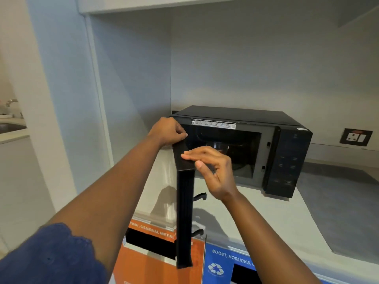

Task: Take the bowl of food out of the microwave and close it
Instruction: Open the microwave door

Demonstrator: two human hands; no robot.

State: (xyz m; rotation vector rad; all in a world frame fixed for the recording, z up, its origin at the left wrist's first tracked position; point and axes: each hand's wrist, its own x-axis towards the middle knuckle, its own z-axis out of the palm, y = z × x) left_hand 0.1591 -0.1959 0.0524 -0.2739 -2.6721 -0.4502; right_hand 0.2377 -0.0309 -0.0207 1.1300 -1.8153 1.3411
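Note:
A black microwave (287, 144) stands on the counter against the back wall, and its door (184, 201) swings wide open toward me. Deep in the dark cavity I make out a dark bowl (220, 146); its contents are hidden. My left hand (168, 131) grips the top corner of the door near the hinge. My right hand (213, 169) hovers at the door's top edge, fingertips touching it, fingers loosely spread and holding nothing.
The pale counter (266, 218) runs rightward with a grey mat (338, 201) on it. Below the front edge sit an orange bin label (151, 230) and a blue recycling label (225, 261). A wall socket (355, 137) is at right, a sink (10, 126) far left.

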